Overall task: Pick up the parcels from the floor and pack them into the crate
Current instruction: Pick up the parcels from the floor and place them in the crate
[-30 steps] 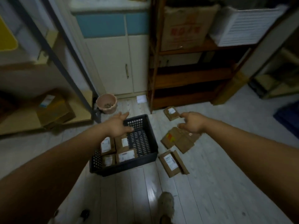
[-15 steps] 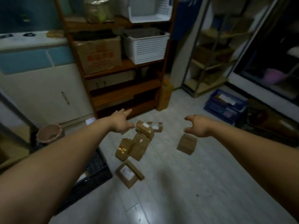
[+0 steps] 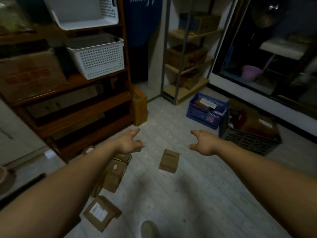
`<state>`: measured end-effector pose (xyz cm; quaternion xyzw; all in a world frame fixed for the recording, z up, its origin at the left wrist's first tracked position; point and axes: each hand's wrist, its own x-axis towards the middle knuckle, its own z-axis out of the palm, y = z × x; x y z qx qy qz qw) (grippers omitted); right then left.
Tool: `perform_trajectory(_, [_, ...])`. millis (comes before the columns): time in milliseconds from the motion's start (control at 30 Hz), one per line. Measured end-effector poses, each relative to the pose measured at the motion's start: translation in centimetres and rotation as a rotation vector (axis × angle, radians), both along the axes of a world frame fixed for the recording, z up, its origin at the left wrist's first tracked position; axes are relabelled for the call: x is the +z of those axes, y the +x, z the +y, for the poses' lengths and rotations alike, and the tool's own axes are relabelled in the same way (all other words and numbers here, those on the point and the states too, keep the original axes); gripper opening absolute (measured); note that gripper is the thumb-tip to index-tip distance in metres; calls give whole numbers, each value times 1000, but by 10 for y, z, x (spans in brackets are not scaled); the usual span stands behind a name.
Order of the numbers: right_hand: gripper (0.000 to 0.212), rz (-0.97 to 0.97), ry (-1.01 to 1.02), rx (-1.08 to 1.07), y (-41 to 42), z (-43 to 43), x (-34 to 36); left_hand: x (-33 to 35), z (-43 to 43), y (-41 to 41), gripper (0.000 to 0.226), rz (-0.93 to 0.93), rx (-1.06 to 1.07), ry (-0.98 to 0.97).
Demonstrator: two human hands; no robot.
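Now we hold left hand (image 3: 129, 145) and right hand (image 3: 204, 144) apart, fingers loose, both empty, above lone parcel (image 3: 169, 161) on floor (image 3: 197, 194); parcel cluster (image 3: 114, 174) under left forearm.

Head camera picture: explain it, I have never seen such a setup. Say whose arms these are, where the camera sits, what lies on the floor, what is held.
No machine here: a person wears one wide-angle camera on the head, looking forward and down, so both bare arms are their own. The left hand and right hand reach out open and hold nothing. On the plank floor lie a lone brown parcel between the hands, a pile of parcels under the left arm, and a labelled parcel nearer the feet. To the right stand a blue crate and a dark crate, both with things inside. A wooden shelf fills the left.
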<state>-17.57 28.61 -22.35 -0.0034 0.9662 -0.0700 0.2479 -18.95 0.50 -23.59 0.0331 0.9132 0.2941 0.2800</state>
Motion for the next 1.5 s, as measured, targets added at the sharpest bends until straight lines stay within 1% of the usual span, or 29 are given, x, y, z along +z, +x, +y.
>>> perform_trajectory(133, [76, -75, -9, -24, -65, 28, -36, -42, 22, -79, 75, -52, 52, 39])
perform_trajectory(267, [76, -140, -49, -87, -119, 63, -66, -83, 43, -143, 82, -129, 79, -5])
perform_trajectory(367, [76, -173, -89, -108, -155, 86, -87, -109, 60, -167, 81, -174, 94, -14])
perform_trajectory(533, [75, -254, -149, -54, -215, 118, -142, -163, 91, -194, 84, -230, 190, -37])
perform_trajectory(700, [70, -286, -199, -49, -267, 146, -247, -247, 130, -215, 75, -178, 246, -150])
perform_trajectory(800, [70, -334, -226, -96, -284, 158, -325, -322, 152, -223, 73, -233, 301, -139])
perform_trajectory(900, [71, -352, -275, -143, -295, 156, -411, -409, 168, -231, 76, -276, 326, -99])
perform_trajectory(1000, [60, -380, -309, -175, -303, 144, -498, -498, 175, -242, 78, -297, 353, -98])
perform_trajectory(1067, [51, -367, -367, -197, -308, 133, -560, -559, 180, -251, 79, -305, 363, -76])
perform_trajectory(1133, [41, -348, -406, -196, -314, 125, -605, -597, 181, -262, 79, -282, 376, -59])
perform_trajectory(1167, [40, -341, -431, -219, -314, 122, -633, -623, 183, -266, 80, -266, 382, -50])
perform_trajectory(1200, [44, -335, -454, -236, -315, 119, -661, -647, 185, -271, 81, -244, 393, -36])
perform_trajectory(1233, [53, -325, -501, -254, -315, 118, -692, -666, 188, -275, 83, -226, 415, -15])
perform_trajectory(1300, [76, -294, -562, -318, -312, 119, -750, -702, 192, -279, 86, -218, 480, 62])
perform_trajectory(1333, [75, -309, -588, -340, -309, 119, -770, -718, 194, -280, 86, -239, 514, 122])
perform_trajectory(1367, [63, -314, -603, -376, -305, 115, -775, -730, 196, -280, 82, -273, 538, 184])
perform_trajectory(1400, [50, -332, -607, -402, -299, 109, -769, -738, 198, -279, 74, -293, 544, 236])
perform_trajectory(1433, [44, -327, -633, -437, -296, 104, -763, -740, 199, -278, 63, -297, 551, 265])
perform_trajectory(1500, [48, -256, -648, -434, -295, 98, -754, -735, 199, -273, 50, -278, 610, 315])
